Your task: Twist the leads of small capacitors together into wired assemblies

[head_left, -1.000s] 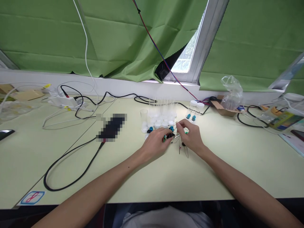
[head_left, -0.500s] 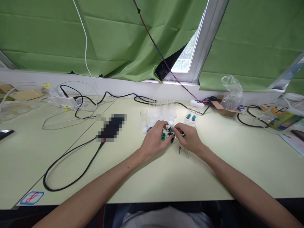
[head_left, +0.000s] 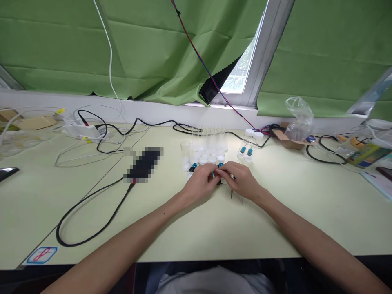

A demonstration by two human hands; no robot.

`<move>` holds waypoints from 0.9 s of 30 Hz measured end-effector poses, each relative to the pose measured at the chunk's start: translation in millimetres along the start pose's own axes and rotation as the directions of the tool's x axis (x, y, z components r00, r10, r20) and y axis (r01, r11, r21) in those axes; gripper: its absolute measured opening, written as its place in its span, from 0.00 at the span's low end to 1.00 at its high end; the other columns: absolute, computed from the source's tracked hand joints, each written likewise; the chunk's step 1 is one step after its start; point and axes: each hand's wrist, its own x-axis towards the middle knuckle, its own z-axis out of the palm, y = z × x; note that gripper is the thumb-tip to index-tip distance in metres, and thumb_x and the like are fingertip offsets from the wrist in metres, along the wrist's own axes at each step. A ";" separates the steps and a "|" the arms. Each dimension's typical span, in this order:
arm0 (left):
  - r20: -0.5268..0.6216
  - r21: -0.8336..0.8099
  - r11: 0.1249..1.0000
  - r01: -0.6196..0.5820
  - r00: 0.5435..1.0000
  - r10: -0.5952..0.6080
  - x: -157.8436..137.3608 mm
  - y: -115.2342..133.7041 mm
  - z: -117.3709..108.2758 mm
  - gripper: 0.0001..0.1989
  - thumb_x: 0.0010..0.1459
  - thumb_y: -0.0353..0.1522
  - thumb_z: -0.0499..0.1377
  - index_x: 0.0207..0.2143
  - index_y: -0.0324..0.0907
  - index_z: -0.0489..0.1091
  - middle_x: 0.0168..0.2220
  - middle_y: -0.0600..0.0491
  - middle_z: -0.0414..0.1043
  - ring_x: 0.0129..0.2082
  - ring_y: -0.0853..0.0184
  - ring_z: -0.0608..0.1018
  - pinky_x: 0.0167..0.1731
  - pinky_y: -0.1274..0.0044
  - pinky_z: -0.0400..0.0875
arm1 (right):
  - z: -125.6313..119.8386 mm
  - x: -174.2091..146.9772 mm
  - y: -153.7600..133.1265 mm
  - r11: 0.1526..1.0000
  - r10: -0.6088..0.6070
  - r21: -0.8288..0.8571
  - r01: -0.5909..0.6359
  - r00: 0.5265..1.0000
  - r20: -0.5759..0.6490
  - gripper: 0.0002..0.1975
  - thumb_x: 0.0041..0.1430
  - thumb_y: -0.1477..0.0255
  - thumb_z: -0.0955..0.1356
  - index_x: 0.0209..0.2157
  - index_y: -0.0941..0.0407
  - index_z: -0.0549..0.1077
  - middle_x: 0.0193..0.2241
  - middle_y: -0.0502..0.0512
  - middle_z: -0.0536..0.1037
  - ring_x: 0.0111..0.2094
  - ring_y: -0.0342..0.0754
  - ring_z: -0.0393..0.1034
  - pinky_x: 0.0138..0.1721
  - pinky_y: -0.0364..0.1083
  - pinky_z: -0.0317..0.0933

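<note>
Green curtains (head_left: 122, 49) hang behind a pale table (head_left: 214, 237); over it the bent fingertips of the left hand (head_left: 200, 179) and right hand (head_left: 243, 179) meet, thumbs and forefingers turned inward; I cannot tell whether they pinch anything, as the fingers hide it; a blue part (head_left: 221, 164) shows just beyond the fingertips, a black part (head_left: 219, 183) just below; thin leads (head_left: 232, 194) lie near the right hand; another blue piece (head_left: 194, 166) sits just past the left; farther back, clear tubes (head_left: 211, 139) and white caps (head_left: 203, 159) cluster; to their right, two capped vials (head_left: 246, 145) contain blue pieces; a black cable (head_left: 92, 244) loops well to the left.
</note>
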 end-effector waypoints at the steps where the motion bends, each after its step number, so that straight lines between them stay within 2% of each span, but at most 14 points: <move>1: 0.001 -0.007 1.000 0.008 1.000 -0.008 0.2 -0.2 0.1 0.08 0.60 0.30 0.54 0.28 0.41 0.69 0.25 0.55 0.70 0.25 0.70 0.68 0.27 0.76 0.62 | 0.1 0.0 0.1 1.000 -0.001 0.000 0.001 1.000 -0.006 0.11 0.69 0.70 0.61 0.34 0.54 0.72 0.29 0.55 0.78 0.30 0.47 0.71 0.33 0.46 0.65; 6: -0.039 -0.067 0.995 0.072 0.996 -0.075 1.6 0.2 -0.8 0.09 0.60 0.33 0.56 0.28 0.42 0.71 0.25 0.55 0.72 0.26 0.69 0.71 0.28 0.76 0.64 | -0.6 -0.4 0.9 1.000 0.024 -0.013 -0.025 0.997 -0.079 0.09 0.69 0.69 0.62 0.37 0.54 0.72 0.30 0.55 0.79 0.31 0.47 0.72 0.33 0.46 0.65; 12: -0.154 -0.271 0.944 0.190 0.959 -0.238 5.4 1.7 -6.5 0.12 0.58 0.38 0.59 0.25 0.41 0.70 0.27 0.53 0.74 0.28 0.68 0.74 0.30 0.75 0.68 | -2.7 1.6 5.8 0.982 0.109 -0.130 -0.139 0.971 -0.213 0.09 0.69 0.69 0.62 0.36 0.54 0.71 0.30 0.56 0.78 0.32 0.49 0.70 0.36 0.48 0.62; 14: -0.180 -0.301 0.928 0.222 0.942 -0.283 6.6 1.2 -7.7 0.12 0.58 0.38 0.59 0.25 0.41 0.70 0.27 0.53 0.74 0.29 0.67 0.74 0.31 0.75 0.68 | -2.6 2.0 9.8 0.969 0.153 -0.164 -0.182 0.972 -0.176 0.08 0.68 0.70 0.62 0.36 0.55 0.71 0.28 0.55 0.77 0.32 0.50 0.70 0.38 0.49 0.61; 16: -0.212 -0.298 0.926 0.233 0.929 -0.303 7.2 0.3 -8.0 0.12 0.57 0.38 0.59 0.25 0.41 0.70 0.27 0.53 0.74 0.29 0.67 0.74 0.32 0.75 0.68 | -1.7 1.3 14.6 0.957 0.199 -0.197 -0.213 0.976 -0.085 0.07 0.68 0.71 0.63 0.36 0.56 0.71 0.28 0.56 0.76 0.33 0.51 0.70 0.40 0.50 0.60; 20: -0.271 -0.228 0.949 0.219 0.921 -0.278 6.6 -1.2 -6.9 0.12 0.58 0.38 0.59 0.25 0.41 0.69 0.26 0.54 0.72 0.27 0.68 0.72 0.31 0.75 0.66 | 1.8 -2.5 23.0 0.941 0.258 -0.250 -0.229 0.962 0.089 0.07 0.66 0.74 0.63 0.40 0.57 0.72 0.33 0.58 0.75 0.36 0.53 0.69 0.43 0.52 0.60; 24: -0.292 -0.197 0.958 0.209 0.920 -0.261 6.3 -2.0 -6.4 0.12 0.58 0.38 0.58 0.25 0.41 0.68 0.25 0.55 0.72 0.25 0.70 0.71 0.30 0.76 0.65 | 4.3 -5.4 25.6 0.947 0.259 -0.237 -0.217 0.953 0.159 0.08 0.66 0.74 0.63 0.44 0.57 0.73 0.37 0.59 0.74 0.40 0.53 0.69 0.47 0.53 0.59; 27: -0.289 -0.212 0.953 0.216 0.918 -0.272 6.7 -2.7 -6.6 0.12 0.58 0.38 0.59 0.24 0.41 0.67 0.24 0.55 0.71 0.25 0.70 0.70 0.30 0.77 0.65 | 4.7 -5.6 24.8 0.951 0.256 -0.226 -0.211 0.947 0.193 0.08 0.65 0.75 0.64 0.43 0.57 0.73 0.39 0.60 0.74 0.42 0.53 0.69 0.48 0.54 0.59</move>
